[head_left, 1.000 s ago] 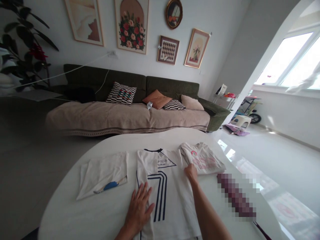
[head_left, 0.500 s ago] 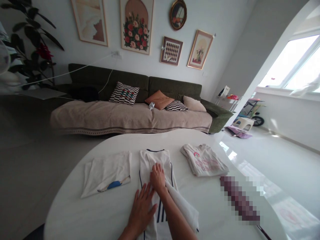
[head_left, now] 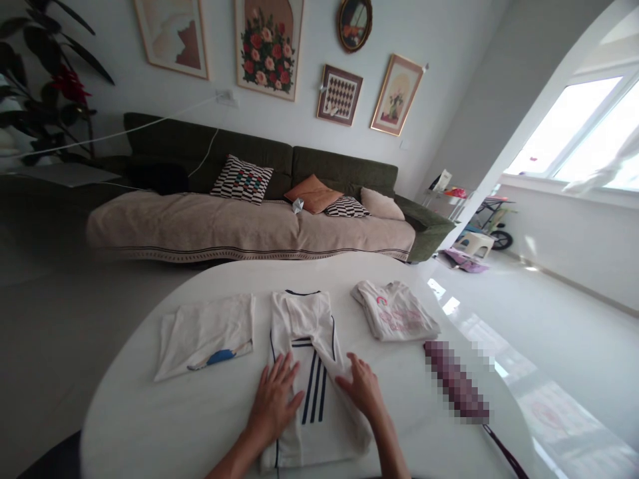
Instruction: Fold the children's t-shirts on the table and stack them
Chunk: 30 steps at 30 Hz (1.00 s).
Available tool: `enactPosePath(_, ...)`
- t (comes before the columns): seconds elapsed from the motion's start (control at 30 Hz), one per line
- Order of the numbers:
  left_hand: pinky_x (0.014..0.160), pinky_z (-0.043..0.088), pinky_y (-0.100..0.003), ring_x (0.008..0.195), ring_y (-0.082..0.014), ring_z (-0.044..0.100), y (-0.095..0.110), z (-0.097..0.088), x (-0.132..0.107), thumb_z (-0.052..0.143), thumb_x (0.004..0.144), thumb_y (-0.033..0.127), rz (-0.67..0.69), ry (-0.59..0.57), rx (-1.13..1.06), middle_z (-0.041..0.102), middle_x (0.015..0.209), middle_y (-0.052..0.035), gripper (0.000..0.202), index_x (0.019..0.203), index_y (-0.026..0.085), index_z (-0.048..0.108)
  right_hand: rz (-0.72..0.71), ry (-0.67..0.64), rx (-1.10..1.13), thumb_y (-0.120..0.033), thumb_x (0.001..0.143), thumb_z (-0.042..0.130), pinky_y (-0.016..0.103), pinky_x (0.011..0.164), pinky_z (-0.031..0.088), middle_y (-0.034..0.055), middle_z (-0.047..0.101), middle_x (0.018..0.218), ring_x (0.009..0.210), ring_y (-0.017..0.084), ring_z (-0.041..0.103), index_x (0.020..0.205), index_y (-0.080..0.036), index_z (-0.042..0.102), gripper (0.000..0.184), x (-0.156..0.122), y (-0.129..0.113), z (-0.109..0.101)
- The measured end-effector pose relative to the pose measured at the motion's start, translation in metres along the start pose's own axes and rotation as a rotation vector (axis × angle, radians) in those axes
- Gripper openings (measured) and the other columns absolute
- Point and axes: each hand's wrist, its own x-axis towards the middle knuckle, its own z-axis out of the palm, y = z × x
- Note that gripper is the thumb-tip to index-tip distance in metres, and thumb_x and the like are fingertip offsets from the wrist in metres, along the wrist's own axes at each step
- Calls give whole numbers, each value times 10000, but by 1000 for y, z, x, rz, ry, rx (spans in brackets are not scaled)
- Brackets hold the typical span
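Note:
A white shirt with navy stripes (head_left: 304,332) lies lengthwise on the white oval table (head_left: 150,426), its sides folded inward into a narrow strip. My left hand (head_left: 274,402) rests flat on its left half, fingers spread. My right hand (head_left: 362,389) lies open on the shirt's right edge, fingers stretched out. A folded white shirt with a blue print (head_left: 207,336) sits to the left. To the right is a folded cream shirt with a pink print (head_left: 397,311).
A blurred-out dark oblong object (head_left: 456,391) lies on the table's right side. Beyond the table stands a long green sofa (head_left: 249,213) with cushions and a beige throw. Framed pictures hang above it, and a plant (head_left: 44,86) stands at the far left.
My right hand carried the striped shirt's right side across onto the middle, then slid back to the right edge. The left hand stayed flat on the shirt.

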Motion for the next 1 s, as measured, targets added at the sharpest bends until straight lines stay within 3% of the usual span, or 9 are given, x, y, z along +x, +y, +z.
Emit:
enactPosePath(0.1,1027,221,-480,1306,-256,198,0,-1,1,415,834,442,-9,-7,-8,243,1431,-24,529,1330,295,304,95,-94,-16,-284,687,529,343,765,380,56,622,850,887,231,551,915,-191,577,250,-27,25,-20)
enactPosePath(0.2,1028,217,-487,1306,-257,198,3,-3,3,394,838,470,-9,-19,-33,245,1430,-38,548,1340,282,284,-36,-82,-45,-189,662,521,318,770,371,38,604,805,877,210,539,753,-193,583,110,-48,7,-34)
enactPosePath(0.33,1018,220,-516,1312,-280,167,7,-15,-5,415,833,450,-50,13,-36,208,1439,-78,590,1358,238,248,-349,-207,20,-140,593,596,272,783,389,19,598,917,895,187,538,826,-226,602,248,-84,-34,-48)
enactPosePath(0.4,1019,225,-513,1311,-271,174,8,-25,-19,391,849,442,-37,24,-35,202,1439,-87,590,1369,230,210,-449,-381,128,-195,616,630,234,767,415,-4,615,928,858,158,567,895,-259,607,287,-97,-40,-55)
enactPosePath(0.47,1024,232,-500,1308,-261,193,7,-34,-38,360,857,474,18,-10,-43,211,1436,-84,601,1378,242,169,-465,-391,196,-275,713,581,230,824,418,17,610,1034,938,156,566,1014,-261,584,301,-102,-36,-57)
enactPosePath(0.6,1013,219,-541,1309,-299,161,7,-42,-78,402,797,580,164,-174,-40,176,1445,-48,711,1377,313,90,-423,-122,80,-377,820,437,414,1028,257,109,279,1405,1284,243,257,1343,-201,287,573,-95,-13,-31)
enactPosePath(0.73,989,207,-593,1304,-343,140,12,-39,-98,625,658,535,202,-286,24,120,1453,-38,884,1354,388,100,-557,-261,-93,-416,652,628,556,998,232,86,123,1440,1303,336,118,1383,-267,122,902,-97,14,19)
enactPosePath(0.9,1004,207,-568,1299,-299,200,11,-32,-108,626,702,286,191,-287,58,197,1430,22,797,1320,460,155,-633,-153,-137,-165,759,489,433,956,379,15,273,1384,1255,260,292,1358,-357,155,712,-115,44,38)
enactPosePath(1.0,1026,218,-516,1273,-246,288,0,-22,-123,484,770,175,246,-261,20,307,1380,64,657,1291,488,233,-690,-193,-36,-181,806,444,345,911,436,-10,377,1322,1202,228,379,1327,-380,256,588,-127,52,32)
